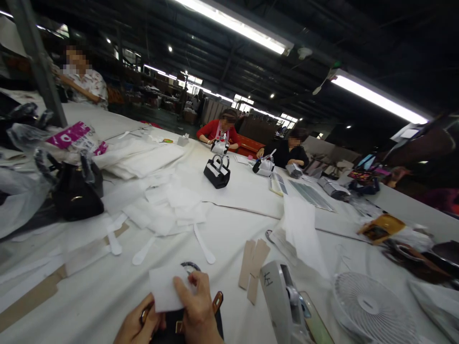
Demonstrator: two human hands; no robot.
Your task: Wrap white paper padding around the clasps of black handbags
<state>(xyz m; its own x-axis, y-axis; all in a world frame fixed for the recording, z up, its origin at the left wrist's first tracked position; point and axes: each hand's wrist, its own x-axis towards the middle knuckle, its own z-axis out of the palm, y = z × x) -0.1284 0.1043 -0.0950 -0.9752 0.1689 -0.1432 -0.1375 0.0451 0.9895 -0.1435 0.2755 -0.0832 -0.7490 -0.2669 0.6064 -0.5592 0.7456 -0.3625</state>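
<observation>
A black handbag [172, 330] with gold-coloured hardware lies at the bottom of the view, mostly covered by both hands. One dark, wrapped handle curves up behind a small white sheet [165, 285], which lies across the bag's upper part. My right hand [200, 308] is closed on the sheet's right side, thumb and fingers pressing it. My left hand [138, 321] is curled at the bag's left side, beside the sheet's lower left corner and a gold-coloured ring; its fingertips are partly hidden. A brown-gold tab [217, 302] sticks up right of my right hand.
Right of the bag lie beige strips [254, 267], a grey tape dispenser [281, 301], a phone [315, 317] and a white fan [373, 306]. White sheets [168, 205] and a black bag [77, 191] are at left. Across the table, people [218, 131] handle bags; another black-and-white bag [217, 172] stands mid-table.
</observation>
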